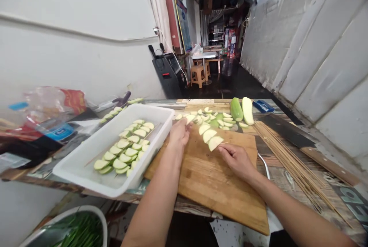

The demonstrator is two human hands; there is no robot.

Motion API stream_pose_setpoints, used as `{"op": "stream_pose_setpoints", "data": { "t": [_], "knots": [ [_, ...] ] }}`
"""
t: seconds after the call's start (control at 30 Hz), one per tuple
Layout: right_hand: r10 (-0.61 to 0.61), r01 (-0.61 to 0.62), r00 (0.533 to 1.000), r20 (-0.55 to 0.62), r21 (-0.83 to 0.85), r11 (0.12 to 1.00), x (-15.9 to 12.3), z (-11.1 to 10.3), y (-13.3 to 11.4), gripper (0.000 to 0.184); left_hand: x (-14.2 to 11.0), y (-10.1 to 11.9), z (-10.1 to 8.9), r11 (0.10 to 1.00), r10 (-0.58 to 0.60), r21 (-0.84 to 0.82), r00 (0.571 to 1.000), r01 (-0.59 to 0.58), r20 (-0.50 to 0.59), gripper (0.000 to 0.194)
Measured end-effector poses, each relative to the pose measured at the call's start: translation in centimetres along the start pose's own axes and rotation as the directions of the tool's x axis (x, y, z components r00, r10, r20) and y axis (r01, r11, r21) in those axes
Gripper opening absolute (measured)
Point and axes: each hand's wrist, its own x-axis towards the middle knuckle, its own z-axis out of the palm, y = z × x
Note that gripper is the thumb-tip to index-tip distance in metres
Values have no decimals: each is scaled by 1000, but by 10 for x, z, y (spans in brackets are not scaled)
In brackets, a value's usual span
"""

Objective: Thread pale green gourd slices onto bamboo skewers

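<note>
Over the wooden cutting board (212, 178), my right hand (237, 159) pinches the near end of a thin skewer threaded with several half-round zucchini slices (209, 135). At the skewer's far end my left hand (178, 131) has its fingers closed on a pale zucchini slice (190, 118); whether the tip is through that slice, I cannot tell. Loose zucchini slices (226, 123) lie scattered past the board's far edge. To the left of my left arm stands a white plastic tray (138, 178) with rows of skewered slices (126, 151) inside.
Right of the board lie a bundle of bamboo skewers (283, 159) and a large knife (324, 161). Two zucchini pieces (236, 109) and a blue dish (263, 106) sit at the back. Plastic bottles (60, 130) are at far left; a bowl of greens (105, 220) is below.
</note>
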Motion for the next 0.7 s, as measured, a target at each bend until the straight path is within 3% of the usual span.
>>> {"op": "stream_pose_setpoints", "data": {
  "t": [0.33,0.7],
  "knots": [
    [-4,4,1000,29,-4,1000,-2,1,2,27,-5,3,0,985,-164,-36,982,168,91,11],
    [-15,15,998,60,-3,1000,-2,1,3,25,-2,4,-1,979,-183,-75,980,189,77,14]
  ]
}}
